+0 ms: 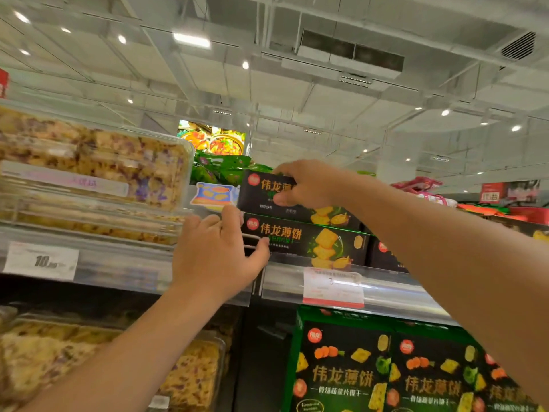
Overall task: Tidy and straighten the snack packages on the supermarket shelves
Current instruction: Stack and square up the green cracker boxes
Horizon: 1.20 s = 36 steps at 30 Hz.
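Two long black biscuit boxes are stacked on the upper shelf (386, 289). My right hand (306, 182) grips the top black box (267, 200) from above, fingers over its upper edge and thumb on its front face. My left hand (214, 254) is at the left end of the lower black box (303, 242). Its fingers reach up to that end and its thumb lies across the box's front corner. A white wire divider shows between thumb and fingers.
Clear plastic trays of puffed snack (89, 165) fill the shelf to the left, with more below (184, 376). Green bags (219, 168) lie behind the boxes. Black and green biscuit boxes (341, 373) stand on the lower shelf. Price tags (332, 288) hang on the shelf edge.
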Each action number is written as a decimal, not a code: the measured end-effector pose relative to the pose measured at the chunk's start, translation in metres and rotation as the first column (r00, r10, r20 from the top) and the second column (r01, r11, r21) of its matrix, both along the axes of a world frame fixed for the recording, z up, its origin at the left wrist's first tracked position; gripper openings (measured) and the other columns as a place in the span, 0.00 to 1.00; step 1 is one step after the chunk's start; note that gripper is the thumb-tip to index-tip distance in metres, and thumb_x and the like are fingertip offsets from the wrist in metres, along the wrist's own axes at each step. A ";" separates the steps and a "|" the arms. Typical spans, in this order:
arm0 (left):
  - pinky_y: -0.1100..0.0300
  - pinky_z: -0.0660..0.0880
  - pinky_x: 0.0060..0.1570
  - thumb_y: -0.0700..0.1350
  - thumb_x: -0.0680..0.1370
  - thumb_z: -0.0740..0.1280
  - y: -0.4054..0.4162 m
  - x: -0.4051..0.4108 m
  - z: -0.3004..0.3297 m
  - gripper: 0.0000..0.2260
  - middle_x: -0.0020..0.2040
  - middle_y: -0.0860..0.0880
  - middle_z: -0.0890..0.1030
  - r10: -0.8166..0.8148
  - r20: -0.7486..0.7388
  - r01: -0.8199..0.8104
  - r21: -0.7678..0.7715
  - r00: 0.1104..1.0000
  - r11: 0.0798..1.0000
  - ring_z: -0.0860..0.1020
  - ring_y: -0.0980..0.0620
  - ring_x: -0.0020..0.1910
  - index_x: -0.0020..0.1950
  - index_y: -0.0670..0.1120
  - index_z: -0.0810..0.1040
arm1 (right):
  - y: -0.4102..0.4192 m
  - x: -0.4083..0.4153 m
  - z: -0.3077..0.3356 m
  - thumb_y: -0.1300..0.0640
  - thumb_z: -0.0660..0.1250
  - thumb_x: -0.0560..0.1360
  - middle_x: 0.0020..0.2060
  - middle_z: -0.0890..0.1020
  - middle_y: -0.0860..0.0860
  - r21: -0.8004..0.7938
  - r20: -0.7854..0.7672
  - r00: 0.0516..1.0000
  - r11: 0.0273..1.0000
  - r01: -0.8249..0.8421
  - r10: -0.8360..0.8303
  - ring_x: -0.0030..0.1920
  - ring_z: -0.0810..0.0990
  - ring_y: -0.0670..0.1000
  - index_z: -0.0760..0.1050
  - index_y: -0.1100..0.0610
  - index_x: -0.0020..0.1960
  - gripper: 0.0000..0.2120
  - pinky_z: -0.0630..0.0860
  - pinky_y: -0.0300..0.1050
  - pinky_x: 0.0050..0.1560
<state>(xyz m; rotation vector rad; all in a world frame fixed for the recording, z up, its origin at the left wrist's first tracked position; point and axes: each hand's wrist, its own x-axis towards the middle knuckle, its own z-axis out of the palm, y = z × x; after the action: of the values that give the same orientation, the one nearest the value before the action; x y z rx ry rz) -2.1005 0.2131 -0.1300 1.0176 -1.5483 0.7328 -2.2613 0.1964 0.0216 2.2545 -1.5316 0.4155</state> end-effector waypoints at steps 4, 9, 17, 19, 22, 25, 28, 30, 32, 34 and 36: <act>0.56 0.62 0.36 0.61 0.72 0.59 0.001 0.001 0.000 0.20 0.29 0.49 0.78 0.002 0.013 -0.003 0.024 1.000 1.000 0.78 0.46 0.29 0.45 0.43 0.69 | 0.007 -0.004 -0.002 0.43 0.66 0.76 0.57 0.78 0.50 0.022 0.014 1.000 1.000 0.013 -0.013 0.53 0.75 0.53 0.66 0.47 0.72 0.26 0.73 0.49 0.53; 0.54 0.68 0.38 0.60 0.72 0.64 0.001 0.000 -0.002 0.22 0.34 0.47 0.80 0.028 0.008 -0.028 0.069 1.000 0.997 0.79 0.44 0.32 0.51 0.41 0.71 | 0.010 -0.001 0.000 0.44 0.66 0.76 0.41 0.76 0.41 0.008 -0.005 1.000 1.000 0.003 -0.003 0.42 0.75 0.45 0.72 0.47 0.64 0.18 0.68 0.43 0.40; 0.54 0.65 0.40 0.61 0.72 0.59 0.001 0.002 0.000 0.31 0.44 0.46 0.84 0.053 0.063 -0.060 0.123 0.997 0.991 0.81 0.44 0.38 0.67 0.41 0.69 | 0.012 -0.005 -0.007 0.41 0.64 0.77 0.47 0.78 0.46 0.003 -0.012 0.999 0.999 0.036 -0.035 0.45 0.77 0.48 0.68 0.46 0.68 0.21 0.74 0.45 0.41; 0.54 0.64 0.40 0.61 0.72 0.58 0.001 0.002 -0.001 0.30 0.43 0.46 0.84 0.056 0.067 -0.063 0.119 0.996 0.991 0.81 0.44 0.38 0.65 0.41 0.70 | 0.013 -0.006 -0.008 0.41 0.64 0.77 0.46 0.78 0.45 -0.007 -0.017 0.999 0.999 0.045 -0.046 0.44 0.76 0.46 0.67 0.46 0.68 0.21 0.73 0.43 0.39; 0.54 0.65 0.40 0.62 0.73 0.55 0.000 0.002 -0.001 0.29 0.41 0.46 0.83 0.044 0.061 -0.050 0.113 0.997 0.992 0.79 0.45 0.37 0.63 0.41 0.70 | 0.016 -0.006 -0.010 0.42 0.64 0.77 0.50 0.79 0.47 -0.018 -0.030 0.999 0.999 0.035 -0.036 0.49 0.79 0.50 0.65 0.47 0.70 0.24 0.75 0.45 0.42; 0.54 0.66 0.39 0.61 0.74 0.56 0.001 0.001 -0.004 0.28 0.39 0.45 0.83 0.048 0.060 -0.052 0.074 0.997 0.996 0.79 0.44 0.35 0.62 0.39 0.71 | 0.024 -0.012 -0.015 0.45 0.68 0.75 0.64 0.76 0.50 -0.091 -0.013 1.000 0.996 0.003 -0.004 0.60 0.76 0.53 0.59 0.50 0.75 0.33 0.76 0.52 0.55; 0.52 0.67 0.41 0.58 0.72 0.63 0.000 0.001 -0.007 0.25 0.42 0.44 0.81 0.023 0.028 -0.024 0.029 0.999 0.999 0.79 0.42 0.38 0.59 0.40 0.71 | 0.040 -0.032 -0.021 0.46 0.71 0.73 0.68 0.73 0.51 -0.146 0.002 1.000 0.989 0.018 -0.018 0.64 0.74 0.55 0.59 0.50 0.76 0.36 0.74 0.55 0.62; 0.50 0.66 0.45 0.57 0.73 0.64 -0.001 0.000 -0.010 0.23 0.49 0.43 0.78 -0.010 0.014 0.010 -0.015 1.000 1.000 0.78 0.40 0.45 0.58 0.41 0.70 | 0.055 -0.060 -0.031 0.47 0.70 0.74 0.70 0.72 0.51 -0.214 0.059 0.998 0.977 0.028 -0.015 0.66 0.72 0.55 0.60 0.50 0.75 0.34 0.71 0.54 0.64; 0.46 0.66 0.51 0.55 0.74 0.62 0.000 -0.003 -0.014 0.21 0.54 0.41 0.76 -0.031 0.028 0.033 -0.069 0.999 0.997 0.75 0.38 0.50 0.58 0.40 0.71 | 0.074 -0.096 -0.049 0.49 0.68 0.76 0.69 0.72 0.50 -0.306 0.143 0.990 0.951 0.042 0.002 0.67 0.70 0.53 0.62 0.48 0.74 0.29 0.69 0.48 0.64; 0.44 0.66 0.57 0.52 0.74 0.61 0.006 -0.015 -0.018 0.20 0.56 0.41 0.75 -0.106 0.036 0.109 -0.087 0.994 0.990 0.73 0.38 0.54 0.58 0.40 0.72 | 0.094 -0.135 -0.074 0.52 0.67 0.76 0.69 0.72 0.48 -0.377 0.185 0.982 0.922 0.093 -0.023 0.68 0.69 0.51 0.64 0.48 0.72 0.25 0.66 0.46 0.65; 0.44 0.66 0.59 0.50 0.74 0.61 0.020 -0.042 -0.019 0.17 0.56 0.42 0.76 -0.220 0.087 0.228 -0.085 0.972 0.970 0.74 0.39 0.55 0.57 0.40 0.74 | 0.111 -0.175 -0.103 0.55 0.66 0.77 0.69 0.72 0.50 -0.422 0.185 0.980 0.894 0.149 -0.076 0.70 0.67 0.52 0.68 0.52 0.70 0.22 0.63 0.48 0.69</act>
<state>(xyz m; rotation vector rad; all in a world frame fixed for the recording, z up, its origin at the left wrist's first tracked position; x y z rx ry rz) -2.1420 0.2332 -0.1491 0.7374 -1.6478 0.6856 -2.4363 0.3078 -0.0814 1.8121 -1.4615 0.8371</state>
